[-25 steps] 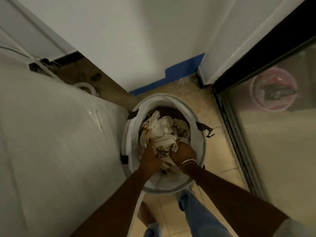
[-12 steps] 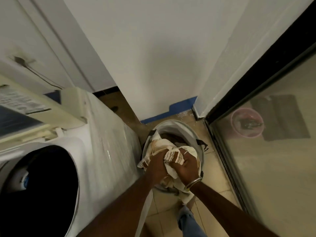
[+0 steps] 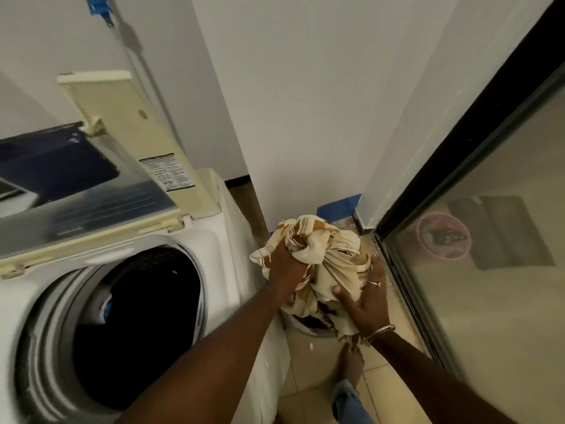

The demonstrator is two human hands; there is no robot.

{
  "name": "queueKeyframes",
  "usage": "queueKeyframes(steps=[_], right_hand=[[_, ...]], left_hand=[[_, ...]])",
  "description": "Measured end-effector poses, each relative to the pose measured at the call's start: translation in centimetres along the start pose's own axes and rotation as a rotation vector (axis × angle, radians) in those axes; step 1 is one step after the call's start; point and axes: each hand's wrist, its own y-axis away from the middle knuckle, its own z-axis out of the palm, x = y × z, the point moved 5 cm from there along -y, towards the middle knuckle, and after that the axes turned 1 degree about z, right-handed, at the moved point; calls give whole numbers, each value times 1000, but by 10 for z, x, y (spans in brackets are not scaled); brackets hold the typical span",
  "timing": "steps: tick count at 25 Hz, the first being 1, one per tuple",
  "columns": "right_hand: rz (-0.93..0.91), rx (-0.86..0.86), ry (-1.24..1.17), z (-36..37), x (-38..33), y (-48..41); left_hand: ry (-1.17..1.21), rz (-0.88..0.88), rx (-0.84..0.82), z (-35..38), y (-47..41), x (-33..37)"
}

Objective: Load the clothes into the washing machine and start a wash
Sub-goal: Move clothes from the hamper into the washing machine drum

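Both hands grip bundle of cream striped clothes [image 3: 324, 255]: left hand [image 3: 286, 264] clenched on top, right hand [image 3: 367, 298] spread beneath. Washing machine [image 3: 128, 316] lid up, drum open, at left.

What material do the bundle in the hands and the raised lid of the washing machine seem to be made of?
Bundle: soft woven cloth, likely cotton, matte cream with brown stripes; it creases and drapes. Lid: rigid plastic frame, smooth and yellowed cream, apparently around a glossy see-through panel that reflects light; glass or clear plastic, I cannot tell.
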Motion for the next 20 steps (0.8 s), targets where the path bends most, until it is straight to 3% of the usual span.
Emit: queueKeyframes(steps=[5,10,13,16,20], right_hand=[[11,-28,-36,-10,-33,29],[-200,-49,-53,-28,-108,41],[-332,-55,-81,-24,-161,48],[-461,-117,-166,5,-232,55],[-638,-172,-124,76,-318,59]], left_hand=[[180,91,197,-50,28,33],[780,-126,257,-122,74,77],[1072,-156,284,-181,103,86],[1261,-126,330,-246,128,70],[1442,-193,546,-316,158,-9]])
